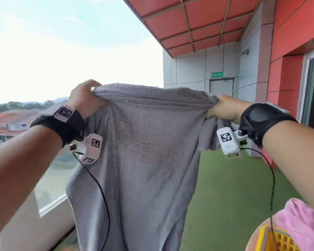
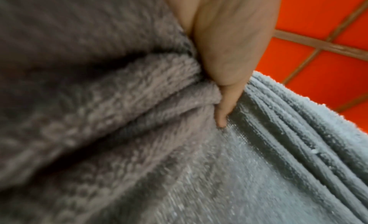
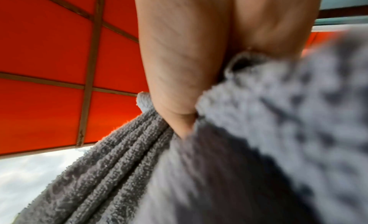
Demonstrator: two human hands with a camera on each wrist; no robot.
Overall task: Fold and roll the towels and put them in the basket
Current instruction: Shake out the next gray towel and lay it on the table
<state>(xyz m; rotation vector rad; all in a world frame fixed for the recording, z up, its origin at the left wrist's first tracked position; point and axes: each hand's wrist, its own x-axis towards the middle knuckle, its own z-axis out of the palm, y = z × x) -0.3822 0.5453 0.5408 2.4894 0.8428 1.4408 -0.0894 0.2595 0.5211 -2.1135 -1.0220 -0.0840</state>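
We have the grey towel point(image 1: 145, 151) up in the air in front of us, stretched by its top edge and hanging free below — the lower part drops out of the head view, so we cannot tell how far it reaches. Our left hand point(image 1: 84, 98) has its fingers curled round the left top corner, the cloth bunched into ridges under the grip, and our right hand point(image 1: 223, 109) clenches the right top corner the same way. We judge this to be the opening step: squaring the towel before the first fold. To do it well we should keep both corners level and the top edge taut, since it sags a little near the middle, and let the creases fall out before bringing the corners together. Matching hem to hem matters, because a skewed fold will give a lopsided roll. Near us on the right sits the yellow basket point(image 1: 279, 240) with a pink towel point(image 1: 304, 221) draped at its rim; beyond lies the green floor point(image 1: 234, 178) under the red ceiling point(image 1: 198, 20).
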